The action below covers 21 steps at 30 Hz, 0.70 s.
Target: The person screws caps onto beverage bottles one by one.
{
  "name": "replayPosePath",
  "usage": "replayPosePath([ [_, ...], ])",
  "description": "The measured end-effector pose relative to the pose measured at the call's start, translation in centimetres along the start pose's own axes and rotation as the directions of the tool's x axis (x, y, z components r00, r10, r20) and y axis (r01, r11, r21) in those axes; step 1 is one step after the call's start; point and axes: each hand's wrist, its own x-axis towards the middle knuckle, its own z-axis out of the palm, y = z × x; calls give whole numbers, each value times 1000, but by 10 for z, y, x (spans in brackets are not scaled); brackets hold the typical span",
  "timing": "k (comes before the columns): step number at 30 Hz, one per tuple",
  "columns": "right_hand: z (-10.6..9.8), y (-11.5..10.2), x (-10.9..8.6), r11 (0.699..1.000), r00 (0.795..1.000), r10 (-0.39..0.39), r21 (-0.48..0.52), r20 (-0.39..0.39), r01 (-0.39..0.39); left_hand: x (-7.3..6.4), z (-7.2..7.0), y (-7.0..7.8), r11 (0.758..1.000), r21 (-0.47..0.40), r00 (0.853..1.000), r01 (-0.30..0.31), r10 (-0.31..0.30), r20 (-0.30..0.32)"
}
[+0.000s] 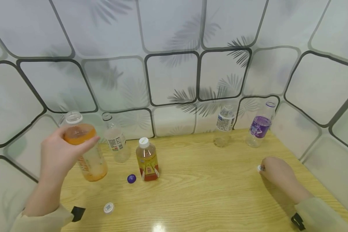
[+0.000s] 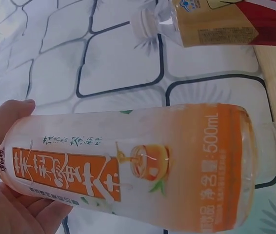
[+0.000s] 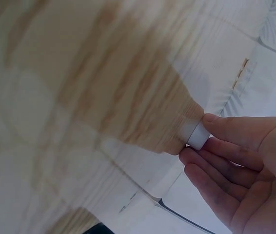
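Note:
My left hand grips an orange-labelled plastic drink bottle round its upper part, the uncapped neck sticking up above the thumb. In the left wrist view the label carries an orange panel and a honey jar picture. At the right side of the table, my right hand pinches a small white bottle cap between thumb and fingertips, right at the tabletop. Near the left hand stand a clear open bottle and a capped bottle with reddish liquid.
On the wooden table, a purple cap and a white cap lie at the left. Two uncapped clear bottles, one with a white label and one with a purple label, stand at the back right. A patterned wall borders the table.

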Motion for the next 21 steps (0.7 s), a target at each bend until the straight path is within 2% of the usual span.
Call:
replayPosePath([
  [8, 0, -1, 0, 1000, 1000, -5, -9, 2, 5, -9, 3, 21, 998, -38, 998, -50, 52, 39],
  [15, -1, -2, 0, 1000, 1000, -2, -11, 5, 2, -18, 8, 38, 990, -73, 992, -120, 123, 40],
  [21, -1, -3, 0, 1000, 1000, 1, -12, 5, -1, -23, 13, 51, 983, -114, 987, -141, 148, 60],
])
